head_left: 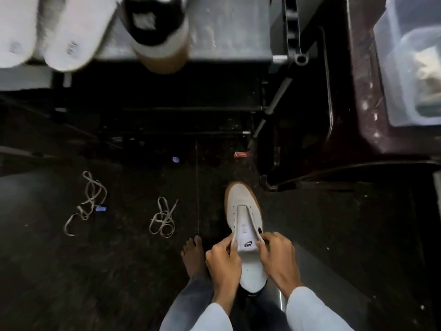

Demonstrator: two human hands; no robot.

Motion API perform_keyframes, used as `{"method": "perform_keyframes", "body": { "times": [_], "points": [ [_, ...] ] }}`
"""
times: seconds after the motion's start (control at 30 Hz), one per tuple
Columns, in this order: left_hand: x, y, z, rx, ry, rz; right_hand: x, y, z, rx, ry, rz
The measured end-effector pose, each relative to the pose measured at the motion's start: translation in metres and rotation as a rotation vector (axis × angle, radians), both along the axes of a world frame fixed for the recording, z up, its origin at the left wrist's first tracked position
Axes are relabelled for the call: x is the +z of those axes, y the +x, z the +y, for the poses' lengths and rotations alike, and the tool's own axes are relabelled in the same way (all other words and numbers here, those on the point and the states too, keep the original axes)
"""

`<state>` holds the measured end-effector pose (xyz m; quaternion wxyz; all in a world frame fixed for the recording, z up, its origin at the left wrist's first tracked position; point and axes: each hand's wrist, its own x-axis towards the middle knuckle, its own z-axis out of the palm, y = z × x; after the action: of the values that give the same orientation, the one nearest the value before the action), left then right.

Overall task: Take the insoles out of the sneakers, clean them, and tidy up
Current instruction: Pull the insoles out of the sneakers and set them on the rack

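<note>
Sneaker (pixel 243 209), white with a tan sole, sits low and right of centre in the frame on the dark floor (pixel 119 271), its toe pointing toward the top of the picture. Your left hand (pixel 223 261) pinches the left edge of its opening and your right hand (pixel 278 255) pinches the right edge, fingers curled on either side of the tongue (pixel 247 244), which shows a dark logo. Just left of your left hand is your bare foot (pixel 193 256), flat on the floor. Two loose laces lie on the floor well apart from the shoe, one at centre left (pixel 90 204) and one nearer the middle (pixel 163 218). Along the top of the frame a metal bench (pixel 226 27) carries two white insoles (pixel 71 37) in the upper left, blurred, and beside them a second sneaker (pixel 157 27) whose heel overhangs the bench edge. A clear plastic container (pixel 410 60) is in the upper right corner.
</note>
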<state>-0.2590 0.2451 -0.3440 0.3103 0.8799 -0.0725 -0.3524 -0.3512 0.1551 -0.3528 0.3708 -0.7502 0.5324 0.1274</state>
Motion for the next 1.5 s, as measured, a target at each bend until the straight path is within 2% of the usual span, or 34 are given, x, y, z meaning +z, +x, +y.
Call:
{"method": "perform_keyframes", "body": {
  "times": [0.3, 0.6, 0.77, 0.9, 0.97, 1.07, 1.13, 1.27, 1.5],
  "points": [
    [-0.162, -0.005, -0.035, -0.062, -0.049, 0.020, -0.151, -0.016, -0.043, 0.056, -0.003, -0.003],
    [-0.237, -0.005, -0.033, -0.132, 0.007, -0.034, -0.217, -0.009, -0.046, 0.142, 0.006, 0.040],
    [-0.252, -0.004, -0.020, -0.176, -0.037, 0.051, -0.232, -0.012, -0.035, 0.182, 0.017, 0.046],
    [-0.225, 0.001, -0.017, -0.358, -0.033, 0.071, -0.217, -0.012, -0.027, 0.151, 0.028, 0.041],
    [-0.204, 0.005, -0.013, -0.522, 0.019, -0.031, -0.193, -0.007, -0.020, 0.203, 0.029, 0.074],
    [-0.163, 0.015, -0.006, -0.780, 0.080, -0.247, -0.147, 0.002, -0.008, 0.348, 0.065, 0.233],
    [-0.132, 0.026, -0.002, -0.899, 0.092, -0.402, -0.112, 0.010, -0.003, 0.421, -0.012, 0.239],
    [-0.063, 0.056, 0.005, -0.959, 0.118, -0.536, -0.033, 0.031, 0.001, 0.428, -0.133, 0.193],
    [0.073, 0.118, -0.001, -0.912, 0.058, -0.705, 0.096, 0.084, -0.003, 0.385, -0.300, 0.093]
  ]
}}
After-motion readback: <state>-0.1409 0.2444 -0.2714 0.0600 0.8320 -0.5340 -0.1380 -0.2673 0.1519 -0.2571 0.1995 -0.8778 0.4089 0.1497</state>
